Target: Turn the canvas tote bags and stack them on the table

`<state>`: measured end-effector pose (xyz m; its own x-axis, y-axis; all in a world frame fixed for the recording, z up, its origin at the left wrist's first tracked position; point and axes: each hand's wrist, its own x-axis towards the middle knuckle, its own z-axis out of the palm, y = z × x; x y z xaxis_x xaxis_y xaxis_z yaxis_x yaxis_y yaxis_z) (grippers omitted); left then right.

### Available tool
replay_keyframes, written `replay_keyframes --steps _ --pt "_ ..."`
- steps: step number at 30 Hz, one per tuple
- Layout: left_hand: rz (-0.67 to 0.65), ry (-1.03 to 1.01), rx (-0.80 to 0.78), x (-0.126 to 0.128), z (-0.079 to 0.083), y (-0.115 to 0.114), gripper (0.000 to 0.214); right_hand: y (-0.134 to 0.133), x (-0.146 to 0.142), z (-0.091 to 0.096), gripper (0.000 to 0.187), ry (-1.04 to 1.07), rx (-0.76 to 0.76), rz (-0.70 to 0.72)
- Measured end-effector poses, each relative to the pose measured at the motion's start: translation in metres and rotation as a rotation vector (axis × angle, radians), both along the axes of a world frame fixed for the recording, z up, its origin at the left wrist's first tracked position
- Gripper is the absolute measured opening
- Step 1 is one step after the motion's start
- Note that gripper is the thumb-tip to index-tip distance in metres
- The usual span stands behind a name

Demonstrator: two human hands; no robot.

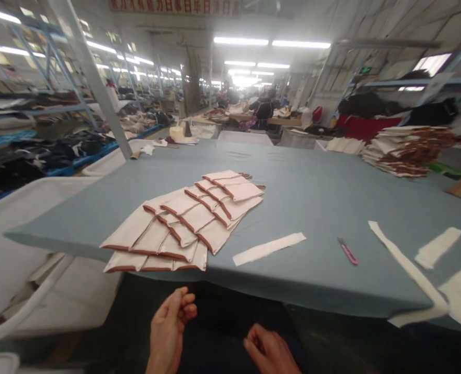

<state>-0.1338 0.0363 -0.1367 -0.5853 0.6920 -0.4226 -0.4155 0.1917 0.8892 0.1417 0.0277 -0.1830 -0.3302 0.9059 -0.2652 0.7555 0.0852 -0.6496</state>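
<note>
My left hand (168, 328) is just below the table's front edge, thumb pressed to curled fingers, with nothing visible in it. To its right, my right hand (271, 349) is loosely curled over dark clothing, and nothing shows in it either. Beyond my left hand, several cream fabric pieces with brown binding (163, 234) lie overlapping in a slanting row. The nearest ones reach the table edge. A white strip (269, 248) lies to the right of the pieces. Farther right is a small pink-handled cutting tool (348, 252). Neither hand touches these things.
The table has a grey-green cover (308, 197). More white strips (413, 270) lie at right, some over the edge. A tall stack of cream and brown pieces (409, 148) stands back right. White bins (58, 291) flank the left side, near a metal post (93, 78).
</note>
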Motion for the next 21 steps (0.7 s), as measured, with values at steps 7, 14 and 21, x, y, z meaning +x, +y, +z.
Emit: replay_keyframes --steps 7,14,21 --pt "0.042 0.144 -0.063 -0.050 0.009 0.041 0.033 0.072 -0.072 0.107 0.012 0.077 0.436 0.095" --pt "0.048 0.176 -0.074 -0.058 0.007 0.072 0.029 0.154 -0.181 0.146 0.053 0.016 0.716 0.348" --pt "0.054 0.247 -0.032 -0.063 0.001 0.073 0.027 0.181 -0.220 0.136 0.030 -0.136 0.654 0.416"
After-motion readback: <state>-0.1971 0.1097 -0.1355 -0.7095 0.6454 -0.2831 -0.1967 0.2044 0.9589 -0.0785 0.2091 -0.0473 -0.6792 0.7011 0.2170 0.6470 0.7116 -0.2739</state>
